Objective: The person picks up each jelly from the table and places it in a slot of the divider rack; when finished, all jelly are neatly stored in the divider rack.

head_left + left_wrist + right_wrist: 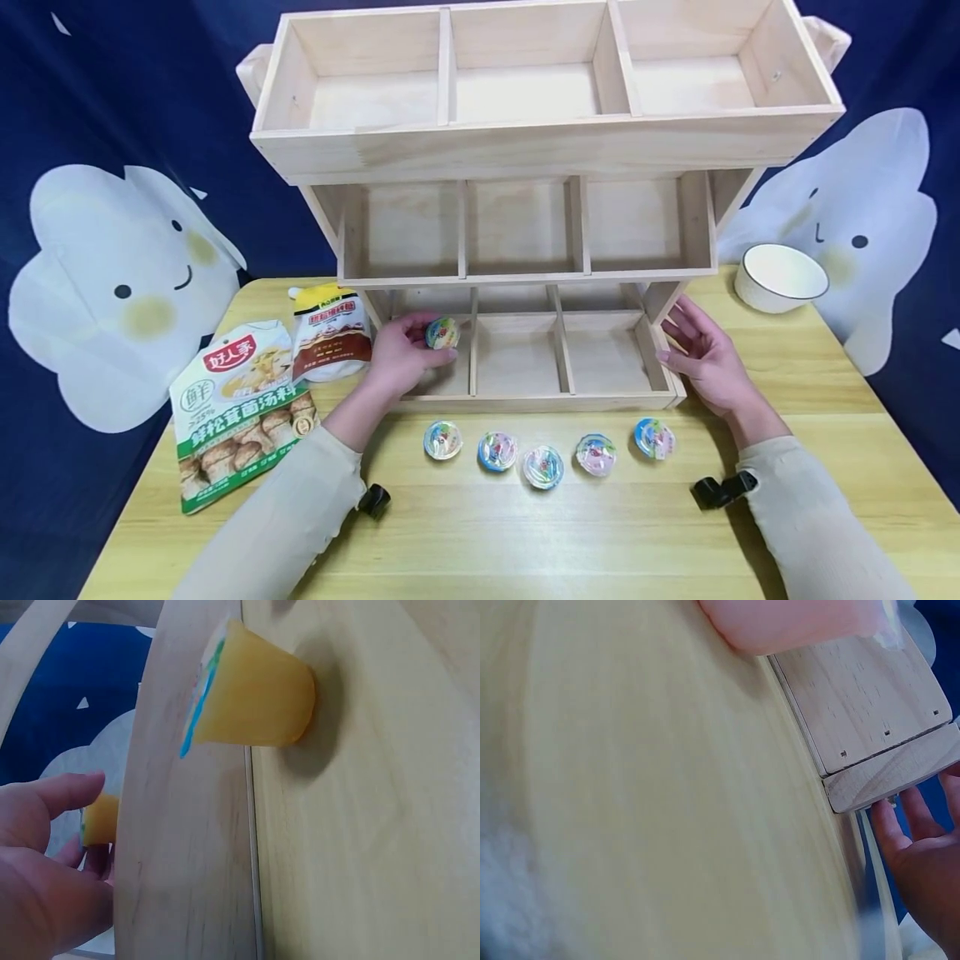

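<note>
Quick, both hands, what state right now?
Left hand: closed on a jelly cup, at the bottom-left compartment.
Right hand: open, fingers against the wooden shelf's right side.

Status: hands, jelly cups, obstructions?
Left hand holding jelly cup over bottom-left compartment. Right hand at rack's right side. Five other cups out front. No obstruction visible.

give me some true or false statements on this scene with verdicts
1. The left hand holds a small lidded cup. True.
2. The right hand holds a cup too. False: the right hand has no cup; it is at the right side of the wooden rack.
3. Five more cups are on the table before the rack. True.
4. The white bowl is left of the rack. False: the white bowl is right of it.
</note>
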{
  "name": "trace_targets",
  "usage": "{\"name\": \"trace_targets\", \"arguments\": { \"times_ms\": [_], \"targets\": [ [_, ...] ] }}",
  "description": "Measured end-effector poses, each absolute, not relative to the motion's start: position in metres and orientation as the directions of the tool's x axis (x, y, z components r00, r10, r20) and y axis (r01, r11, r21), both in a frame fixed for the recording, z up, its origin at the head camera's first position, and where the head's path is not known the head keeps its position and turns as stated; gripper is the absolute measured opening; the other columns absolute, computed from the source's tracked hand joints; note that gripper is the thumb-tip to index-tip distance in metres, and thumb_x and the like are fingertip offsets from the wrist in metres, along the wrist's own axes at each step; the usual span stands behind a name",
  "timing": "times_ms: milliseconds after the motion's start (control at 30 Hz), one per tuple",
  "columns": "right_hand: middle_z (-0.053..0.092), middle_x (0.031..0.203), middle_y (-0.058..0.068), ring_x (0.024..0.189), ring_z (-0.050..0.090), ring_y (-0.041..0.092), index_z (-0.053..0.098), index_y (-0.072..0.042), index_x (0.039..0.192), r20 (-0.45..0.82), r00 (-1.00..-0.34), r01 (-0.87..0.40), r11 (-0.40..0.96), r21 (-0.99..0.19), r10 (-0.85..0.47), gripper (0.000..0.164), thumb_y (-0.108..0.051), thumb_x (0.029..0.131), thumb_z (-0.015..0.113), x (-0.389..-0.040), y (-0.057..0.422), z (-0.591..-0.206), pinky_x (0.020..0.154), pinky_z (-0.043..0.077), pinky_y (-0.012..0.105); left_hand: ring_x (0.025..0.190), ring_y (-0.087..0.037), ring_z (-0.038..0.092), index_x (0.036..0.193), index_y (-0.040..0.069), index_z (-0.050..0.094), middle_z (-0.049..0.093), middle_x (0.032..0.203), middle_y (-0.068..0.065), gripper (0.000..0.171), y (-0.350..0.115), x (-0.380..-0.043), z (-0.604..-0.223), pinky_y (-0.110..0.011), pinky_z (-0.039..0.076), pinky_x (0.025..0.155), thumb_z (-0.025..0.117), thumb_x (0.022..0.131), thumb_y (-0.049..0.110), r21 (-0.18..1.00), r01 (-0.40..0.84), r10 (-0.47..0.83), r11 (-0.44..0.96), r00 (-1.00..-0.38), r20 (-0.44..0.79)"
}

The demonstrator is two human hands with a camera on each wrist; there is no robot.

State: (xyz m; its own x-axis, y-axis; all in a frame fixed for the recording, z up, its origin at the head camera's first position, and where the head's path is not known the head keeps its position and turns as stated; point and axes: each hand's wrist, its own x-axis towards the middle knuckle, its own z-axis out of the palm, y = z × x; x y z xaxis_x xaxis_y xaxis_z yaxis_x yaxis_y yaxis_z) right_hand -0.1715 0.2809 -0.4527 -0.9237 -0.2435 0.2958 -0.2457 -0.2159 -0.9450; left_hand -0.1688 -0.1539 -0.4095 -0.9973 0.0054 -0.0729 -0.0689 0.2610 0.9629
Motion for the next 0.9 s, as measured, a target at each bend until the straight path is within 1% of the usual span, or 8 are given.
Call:
{"name": "trace_targets", "arguments": {
  "times_ms": [167, 233, 367, 600, 767, 900],
  "targets": [
    [0.038, 0.154, 0.02, 0.13, 0.049, 0.018, 0.026, -0.004, 0.157, 0.301, -0.923, -0.25, -0.218, -0.943, -0.242, 0.089, 0.036, 0.079, 0.047, -0.173, 0.281, -0.453, 0.1, 0.046, 0.027, 0.101, -0.028, 0.062, 0.127, 0.002, 0.063, 0.063, 0.112, -0.015, 0.062, -0.152, -0.174, -0.412, -0.033, 0.055, 0.084, 0.087, 0.07, -0.001, 0.924, -0.098, -0.021, 0.371, -0.995, -0.097],
    [0.038, 0.154, 0.019, 0.13, 0.049, 0.018, 0.026, -0.003, 0.157, 0.302, -0.922, -0.252, -0.216, -0.943, -0.242, 0.089, 0.036, 0.079, 0.046, -0.173, 0.281, -0.454, 0.1, 0.046, 0.027, 0.102, -0.028, 0.06, 0.126, 0.004, 0.063, 0.063, 0.112, -0.014, 0.062, -0.151, -0.176, -0.413, -0.036, 0.054, 0.086, 0.088, 0.07, 0.0, 0.917, -0.108, -0.027, 0.384, -0.994, -0.106],
    [0.036, 0.154, 0.02, 0.131, 0.048, 0.019, 0.025, -0.003, 0.157, 0.303, -0.921, -0.253, -0.216, -0.943, -0.244, 0.09, 0.036, 0.079, 0.046, -0.173, 0.282, -0.454, 0.102, 0.044, 0.027, 0.104, -0.03, 0.059, 0.125, 0.004, 0.064, 0.063, 0.115, -0.014, 0.061, -0.149, -0.178, -0.415, -0.038, 0.053, 0.089, 0.088, 0.069, -0.002, 0.922, -0.127, -0.031, 0.366, -0.992, -0.124],
    [0.036, 0.155, 0.02, 0.131, 0.048, 0.019, 0.025, -0.003, 0.157, 0.305, -0.921, -0.254, -0.219, -0.942, -0.241, 0.09, 0.037, 0.079, 0.046, -0.172, 0.281, -0.455, 0.101, 0.045, 0.027, 0.108, -0.031, 0.057, 0.126, 0.002, 0.062, 0.06, 0.119, -0.015, 0.063, -0.149, -0.18, -0.422, -0.039, 0.05, 0.094, 0.087, 0.068, -0.005, 0.924, -0.145, -0.038, 0.354, -0.989, -0.14],
    [0.039, 0.154, 0.017, 0.13, 0.049, 0.018, 0.026, -0.004, 0.157, 0.301, -0.925, -0.252, -0.22, -0.942, -0.233, 0.09, 0.036, 0.079, 0.046, -0.172, 0.282, -0.454, 0.101, 0.045, 0.026, 0.107, -0.031, 0.056, 0.126, 0.0, 0.062, 0.061, 0.119, -0.016, 0.064, -0.148, -0.181, -0.424, -0.04, 0.049, 0.094, 0.086, 0.067, -0.006, 0.926, -0.137, -0.037, 0.353, -0.99, -0.133],
    [0.039, 0.154, 0.017, 0.13, 0.049, 0.017, 0.026, -0.004, 0.157, 0.298, -0.925, -0.25, -0.213, -0.945, -0.235, 0.09, 0.036, 0.079, 0.046, -0.173, 0.282, -0.455, 0.1, 0.046, 0.026, 0.104, -0.03, 0.057, 0.124, -0.001, 0.063, 0.062, 0.116, -0.016, 0.062, -0.146, -0.182, -0.427, -0.038, 0.05, 0.091, 0.086, 0.066, -0.008, 0.931, -0.139, -0.031, 0.338, -0.99, -0.136]
  ]
}}
